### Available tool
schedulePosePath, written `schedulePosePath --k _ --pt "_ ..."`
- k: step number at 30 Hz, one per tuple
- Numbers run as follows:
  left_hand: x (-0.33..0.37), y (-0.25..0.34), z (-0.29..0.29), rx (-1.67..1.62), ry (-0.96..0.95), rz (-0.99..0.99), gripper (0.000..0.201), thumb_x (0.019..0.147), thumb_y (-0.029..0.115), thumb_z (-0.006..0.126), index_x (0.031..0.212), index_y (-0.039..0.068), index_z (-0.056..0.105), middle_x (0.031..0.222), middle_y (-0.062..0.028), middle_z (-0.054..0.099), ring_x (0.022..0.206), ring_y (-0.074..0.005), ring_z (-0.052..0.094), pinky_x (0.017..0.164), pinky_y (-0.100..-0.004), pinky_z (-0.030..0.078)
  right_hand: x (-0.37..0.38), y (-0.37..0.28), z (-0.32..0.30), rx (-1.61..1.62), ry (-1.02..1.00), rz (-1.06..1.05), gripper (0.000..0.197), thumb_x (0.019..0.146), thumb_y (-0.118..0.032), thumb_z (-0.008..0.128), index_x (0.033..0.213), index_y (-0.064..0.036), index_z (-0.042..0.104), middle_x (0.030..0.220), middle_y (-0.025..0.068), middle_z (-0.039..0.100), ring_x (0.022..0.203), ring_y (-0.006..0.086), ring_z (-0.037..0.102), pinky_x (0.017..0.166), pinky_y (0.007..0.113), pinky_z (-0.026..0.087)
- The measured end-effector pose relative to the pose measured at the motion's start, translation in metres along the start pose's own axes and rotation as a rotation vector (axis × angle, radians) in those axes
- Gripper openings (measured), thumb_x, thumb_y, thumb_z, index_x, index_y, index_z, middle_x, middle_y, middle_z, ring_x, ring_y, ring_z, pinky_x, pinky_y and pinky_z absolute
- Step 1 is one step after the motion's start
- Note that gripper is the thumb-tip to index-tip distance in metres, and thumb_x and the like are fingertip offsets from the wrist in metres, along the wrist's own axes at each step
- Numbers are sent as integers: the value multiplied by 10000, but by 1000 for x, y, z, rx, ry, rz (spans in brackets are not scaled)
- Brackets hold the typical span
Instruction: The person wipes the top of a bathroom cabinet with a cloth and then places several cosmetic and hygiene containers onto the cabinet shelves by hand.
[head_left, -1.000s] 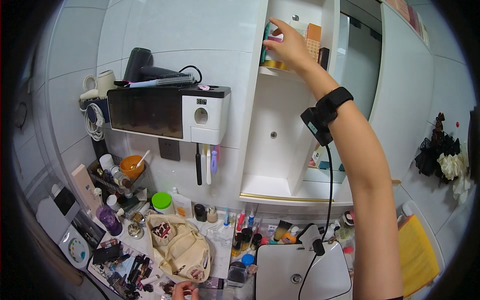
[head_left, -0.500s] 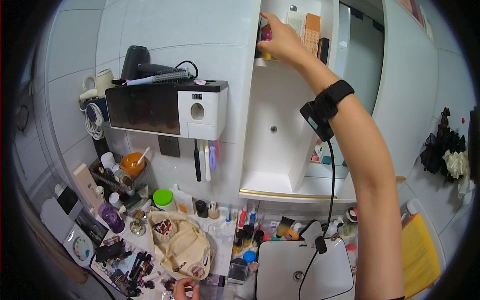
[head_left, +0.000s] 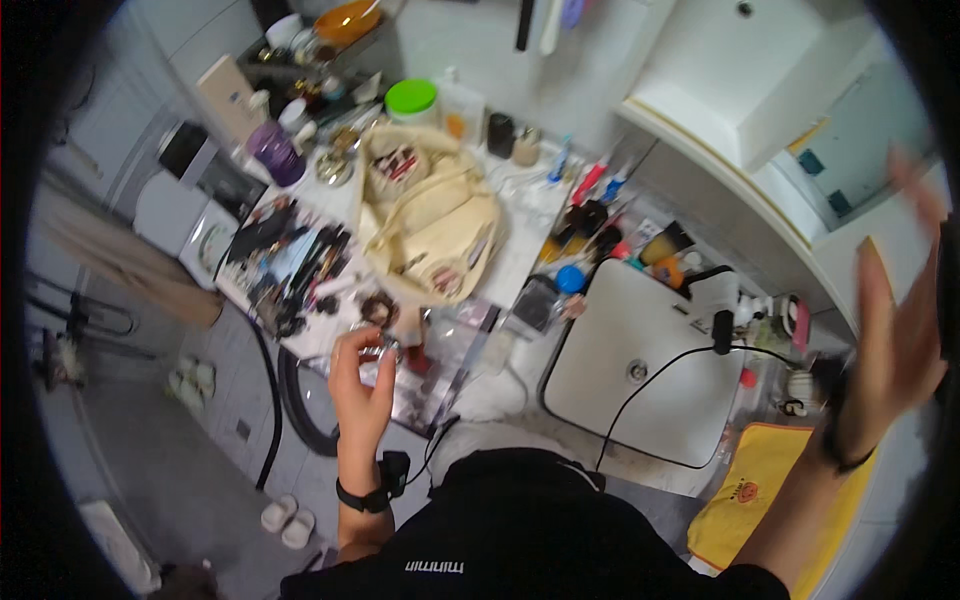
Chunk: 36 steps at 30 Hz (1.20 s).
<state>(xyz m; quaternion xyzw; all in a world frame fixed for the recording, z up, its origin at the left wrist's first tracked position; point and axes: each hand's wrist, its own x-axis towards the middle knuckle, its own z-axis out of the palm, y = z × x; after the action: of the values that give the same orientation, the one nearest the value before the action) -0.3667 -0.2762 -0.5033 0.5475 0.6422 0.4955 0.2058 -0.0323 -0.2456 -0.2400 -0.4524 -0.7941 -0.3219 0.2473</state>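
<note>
My left hand point(head_left: 362, 385) is above the near edge of the countertop, thumb and fingers pinched around a small shiny silvery thing point(head_left: 378, 347) whose kind I cannot make out. Just beyond the fingers lie a small round brown-patterned item point(head_left: 379, 309) and clear plastic packaging point(head_left: 462, 345). A cream fabric bag point(head_left: 440, 215) stands gaping behind them, with a patterned pouch point(head_left: 398, 168) in it. Out at the far right, my right hand point(head_left: 890, 340) is raised with fingers spread, blurred by motion and holding nothing visible. It is nearest the wall cabinet's lower edge.
Makeup items point(head_left: 300, 265) cover the counter's left end. A white sink point(head_left: 660, 400) is right of the bag, with bottles and brushes behind it. A black cable point(head_left: 650, 382) crosses the sink. A yellow towel point(head_left: 725, 520) hangs below my right forearm.
My right hand has come down from the upper cabinet shelf to the right side, fingers spread. The view has tipped downward. More of my left hand shows, pinching the small silvery thing.
</note>
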Motion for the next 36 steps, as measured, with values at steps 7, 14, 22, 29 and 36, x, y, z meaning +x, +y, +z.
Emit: schedulePosePath --k 7,14,22,29,36 --pt "-32 -33 -40 548 -8 -110 280 761 88 629 1006 -5 533 959 -143 549 868 -270 555 702 -340 453 -154 -68 37 543 -359 354 419 640 -10 631 1052 -4 557 1045 167 579 970 326 543 861 414 400" --pt "-71 -40 -15 735 -465 -130 431 718 246 680 1041 3 531 962 -183 576 883 -351 554 748 -409 461 -220 -98 37 712 -433 856 329 724 1 571 1051 19 552 1045 147 580 960 256 546 876 362 397" --pt "-57 -12 43 499 -782 125 564 742 234 670 1204 5 439 1167 -247 492 1054 -402 483 883 -415 413 -217 -100 34 701 -421 688 368 670 21 654 1026 -38 583 1015 136 598 903 305 553 791 354 441" --pt "-34 14 104 403 -616 374 782 645 59 720 1314 34 316 1324 -254 315 1166 -410 382 960 -417 359 -251 -92 -15 519 -397 872 358 656 15 653 1005 -29 591 994 137 609 893 304 556 786 357 439" --pt "-22 19 145 392 -618 430 923 579 80 781 1352 81 278 1351 -279 249 1187 -433 341 973 -426 340 -291 -104 -68 327 -261 1186 301 655 45 605 954 16 596 941 171 615 856 331 564 778 376 432"
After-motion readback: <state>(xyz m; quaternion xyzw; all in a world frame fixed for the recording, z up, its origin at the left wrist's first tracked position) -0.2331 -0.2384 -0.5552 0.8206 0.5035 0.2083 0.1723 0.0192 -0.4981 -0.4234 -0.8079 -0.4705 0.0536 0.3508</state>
